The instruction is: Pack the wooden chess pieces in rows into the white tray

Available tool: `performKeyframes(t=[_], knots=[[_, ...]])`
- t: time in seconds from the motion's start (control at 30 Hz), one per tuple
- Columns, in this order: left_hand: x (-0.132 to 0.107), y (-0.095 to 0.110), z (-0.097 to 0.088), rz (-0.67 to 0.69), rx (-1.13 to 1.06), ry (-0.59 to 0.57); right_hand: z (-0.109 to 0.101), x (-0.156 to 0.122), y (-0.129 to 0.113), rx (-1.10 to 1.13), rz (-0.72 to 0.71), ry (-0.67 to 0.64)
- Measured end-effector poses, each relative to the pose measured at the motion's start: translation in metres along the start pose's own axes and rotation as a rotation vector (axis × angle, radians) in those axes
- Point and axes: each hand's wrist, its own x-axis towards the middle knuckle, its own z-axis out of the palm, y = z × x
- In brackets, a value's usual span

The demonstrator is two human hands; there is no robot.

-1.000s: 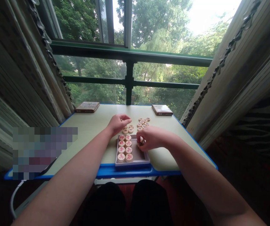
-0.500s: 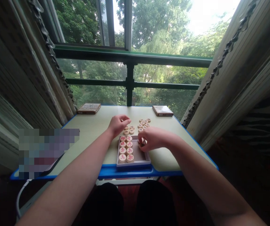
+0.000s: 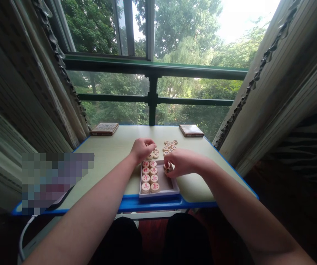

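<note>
A shallow grey tray (image 3: 172,189) sits at the near edge of the pale table (image 3: 111,151) and holds two columns of round wooden chess pieces (image 3: 150,176) with red characters. My right hand (image 3: 182,162) is closed over the tray's far right corner, its fingers pinching a wooden piece (image 3: 167,168). My left hand (image 3: 142,148) is curled, fingers down, on the loose pieces (image 3: 169,145) lying on the table just beyond the tray; I cannot see what it grips.
Two flat brown boxes lie at the table's far corners, one on the left (image 3: 104,128) and one on the right (image 3: 191,130). A blurred patch (image 3: 57,182) covers the table's left front. A window railing (image 3: 153,97) stands behind.
Both hands stayed at the tray. My left hand drew slightly nearer, towards the tray's far edge, and my right hand shifted a little with its piece.
</note>
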Motion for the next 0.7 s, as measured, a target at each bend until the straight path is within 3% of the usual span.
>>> performKeyframes(t=[0.2, 0.33, 0.5, 0.6, 0.7], knots=[[0.000, 0.004, -0.003, 0.006, 0.021, 0.040, -0.005, -0.001, 0.004, 0.028, -0.045, 0.033], [0.000, 0.004, -0.003, -0.017, 0.008, 0.051, -0.007, 0.002, 0.010, 0.035, -0.070, 0.142], [0.003, 0.001, -0.003, -0.029, 0.038, 0.053, 0.000, 0.017, 0.033, 0.024, 0.181, 0.391], [0.005, -0.005, -0.006, -0.012, 0.138, 0.042, 0.008, 0.025, 0.051, 0.044, 0.302, 0.410], [0.008, -0.011, -0.012, 0.007, 0.277, -0.053, 0.014, 0.028, 0.062, 0.062, 0.342, 0.434]])
